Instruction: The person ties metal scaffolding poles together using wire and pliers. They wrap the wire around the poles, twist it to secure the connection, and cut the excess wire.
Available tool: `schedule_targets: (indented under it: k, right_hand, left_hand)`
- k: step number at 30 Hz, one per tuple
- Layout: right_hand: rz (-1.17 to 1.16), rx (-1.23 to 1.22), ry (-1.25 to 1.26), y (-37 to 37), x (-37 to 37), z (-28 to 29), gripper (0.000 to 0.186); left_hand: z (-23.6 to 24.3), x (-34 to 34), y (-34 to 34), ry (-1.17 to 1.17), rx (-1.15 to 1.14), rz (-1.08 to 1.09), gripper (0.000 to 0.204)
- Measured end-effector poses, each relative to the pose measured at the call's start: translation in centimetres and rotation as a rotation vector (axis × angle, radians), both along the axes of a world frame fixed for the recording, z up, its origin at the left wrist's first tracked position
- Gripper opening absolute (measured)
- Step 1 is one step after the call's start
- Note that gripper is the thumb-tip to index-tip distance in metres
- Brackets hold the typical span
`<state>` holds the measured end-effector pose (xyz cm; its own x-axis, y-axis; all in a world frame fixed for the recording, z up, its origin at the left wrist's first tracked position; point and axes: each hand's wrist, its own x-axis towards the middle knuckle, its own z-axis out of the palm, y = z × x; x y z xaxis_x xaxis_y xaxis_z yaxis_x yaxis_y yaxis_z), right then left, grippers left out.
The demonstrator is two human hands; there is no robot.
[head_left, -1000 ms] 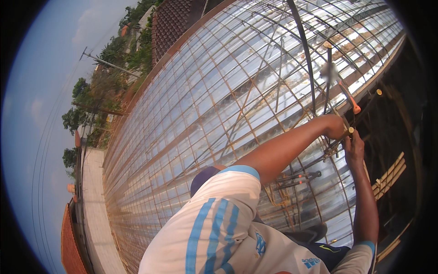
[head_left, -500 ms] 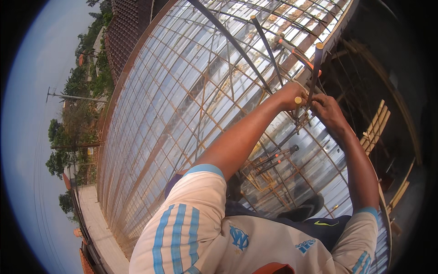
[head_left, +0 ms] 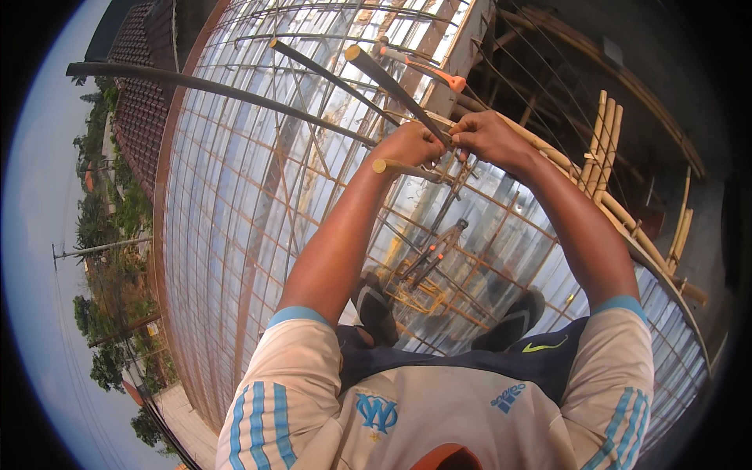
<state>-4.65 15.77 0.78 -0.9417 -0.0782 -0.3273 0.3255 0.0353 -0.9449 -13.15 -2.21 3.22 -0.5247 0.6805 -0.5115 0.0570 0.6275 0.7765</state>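
Observation:
My left hand (head_left: 411, 146) and my right hand (head_left: 492, 139) meet around the foot of a thick upright steel bar (head_left: 392, 82). Both hands have their fingers pinched together; whatever they hold is too small to make out. Beside my left wrist a shorter bar stub (head_left: 403, 169) sticks up. Two more bars, a thin one (head_left: 329, 76) and a long dark one (head_left: 219, 92), slant up and left from near my left hand. Below the hands, dark pincers (head_left: 432, 249) with orange marks lie on the steel mesh (head_left: 489, 258), near a tangle of yellowish wire (head_left: 419, 296).
Rusty mesh lies over shiny corrugated metal sheets (head_left: 211, 196). A tool with an orange handle (head_left: 431, 72) lies beyond the hands. On the right, the deck edge borders a dark drop with bamboo poles (head_left: 605, 145). My shoes (head_left: 513, 319) stand on the mesh.
My view has swung, so the bars and hands appear farther left and the long bar leans more. Both hands stay together at the bar's foot, fingers still pinched.

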Motion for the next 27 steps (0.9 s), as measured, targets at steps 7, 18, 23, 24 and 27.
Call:
schedule_targets:
  k: [7, 18, 23, 24, 27]
  right_hand:
    - [-0.064, -0.026, 0.021, -0.5, 0.1, -1.3, 0.017]
    - [-0.114, -0.103, -0.112, -0.3, 0.3, -0.8, 0.016]
    - [-0.161, -0.029, -0.084, -1.4, 1.2, -0.5, 0.020]
    - [-0.134, 0.008, -0.024, -1.2, 1.4, -0.7, 0.023]
    - [-0.056, 0.100, 0.103, -1.0, 1.9, -1.6, 0.035]
  left_hand:
    - [-0.2, 0.3, 0.7, -0.024, 0.027, 0.085, 0.013]
    - [1.0, 0.3, 1.3, -0.138, 0.035, -0.009, 0.014]
    - [-1.5, 0.1, 0.8, -0.052, 0.026, -0.004, 0.017]
    - [-1.6, 0.2, 0.9, -0.034, 0.025, -0.004, 0.018]
    - [-2.3, 0.5, 1.0, 0.021, 0.083, 0.060, 0.021]
